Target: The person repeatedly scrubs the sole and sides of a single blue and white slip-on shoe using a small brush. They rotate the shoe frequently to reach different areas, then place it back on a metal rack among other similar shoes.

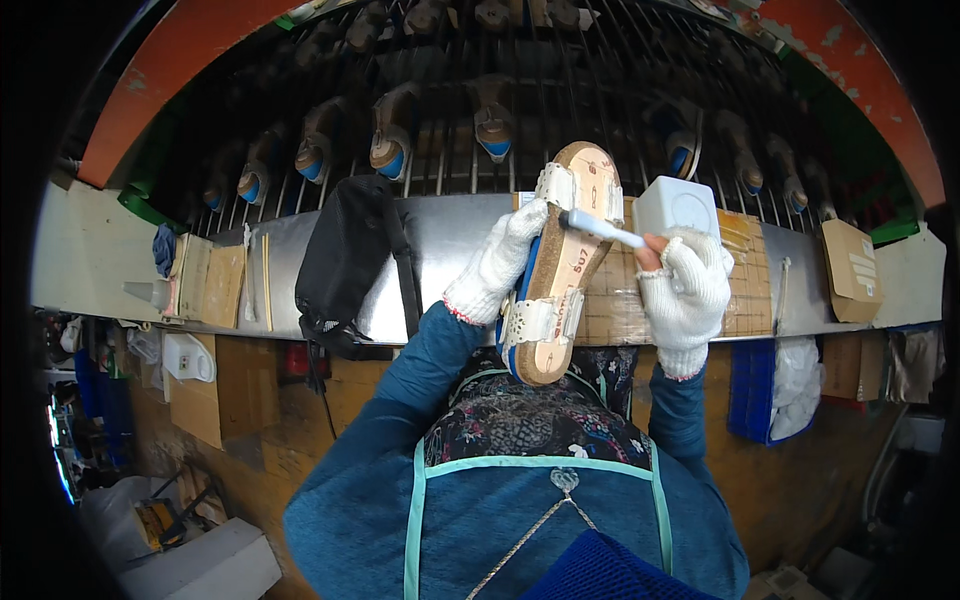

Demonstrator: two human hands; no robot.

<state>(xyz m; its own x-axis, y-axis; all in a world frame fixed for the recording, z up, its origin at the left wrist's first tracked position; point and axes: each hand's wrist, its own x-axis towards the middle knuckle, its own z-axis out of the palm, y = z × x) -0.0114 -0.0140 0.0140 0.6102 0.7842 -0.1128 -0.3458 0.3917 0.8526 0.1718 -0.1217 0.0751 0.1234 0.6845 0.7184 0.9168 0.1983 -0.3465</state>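
My left hand (pixel 505 258), in a white knit glove, grips the side of a tan cork-soled sandal (pixel 565 270) with white straps and a blue edge. The sandal is held upright with its footbed facing me, above the metal bench edge. My right hand (pixel 688 285), also gloved with bare fingertips, holds a white brush-like tool (pixel 600 228) whose tip touches the upper part of the footbed. A white square container (pixel 678 205) stands just behind my right hand.
A black bag (pixel 345 255) lies on the metal bench (pixel 450 235) to the left. A wire rack behind holds several sandals on pegs (pixel 390 140). Cardboard pieces (pixel 215 280) lie at the far left and a cardboard box (pixel 850 265) stands at the right. Clutter sits on the floor below.
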